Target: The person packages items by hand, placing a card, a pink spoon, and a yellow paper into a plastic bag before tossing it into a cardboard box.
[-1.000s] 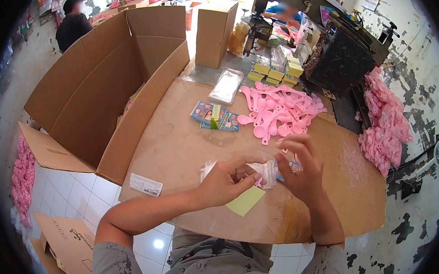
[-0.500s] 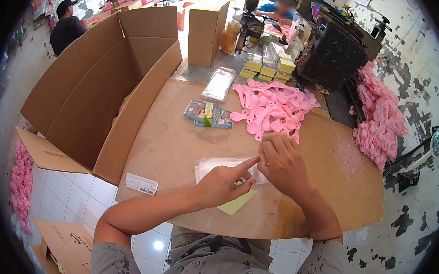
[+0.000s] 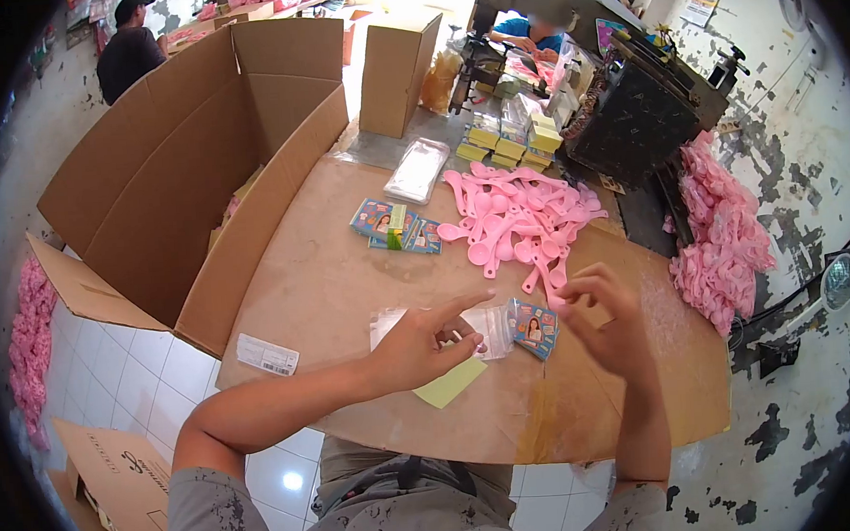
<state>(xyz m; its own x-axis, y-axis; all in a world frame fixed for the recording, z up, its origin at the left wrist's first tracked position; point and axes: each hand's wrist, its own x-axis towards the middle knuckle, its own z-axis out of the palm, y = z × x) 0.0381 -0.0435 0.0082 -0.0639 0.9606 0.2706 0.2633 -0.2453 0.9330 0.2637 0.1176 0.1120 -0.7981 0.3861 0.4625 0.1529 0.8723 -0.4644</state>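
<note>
My left hand (image 3: 427, 344) is over clear plastic bags (image 3: 387, 323), its index finger stretched out and the others curled; whatever its fingertips touch is too small to name. A yellow-green paper (image 3: 450, 384) lies just below it. To the right, my right hand (image 3: 603, 319) is raised over the table with its fingers apart, near the handle of a pink spoon. Between my hands lies a blue printed card (image 3: 534, 329), touching the bags. Pink spoons (image 3: 514, 218) are heaped beyond. Left of them rest banded blue card packs (image 3: 396, 227).
A large open carton (image 3: 268, 202) stands at the left of the table (image 3: 320, 271). A stack of clear bags (image 3: 417, 171), a tall box (image 3: 394, 80), yellow-edged bundles (image 3: 505, 141) and a black machine (image 3: 633, 110) are at the back. Two other people sit farther off.
My right hand has moved right, away from my left hand, and its fingers have spread. The blue card beside the bags has come into view.
</note>
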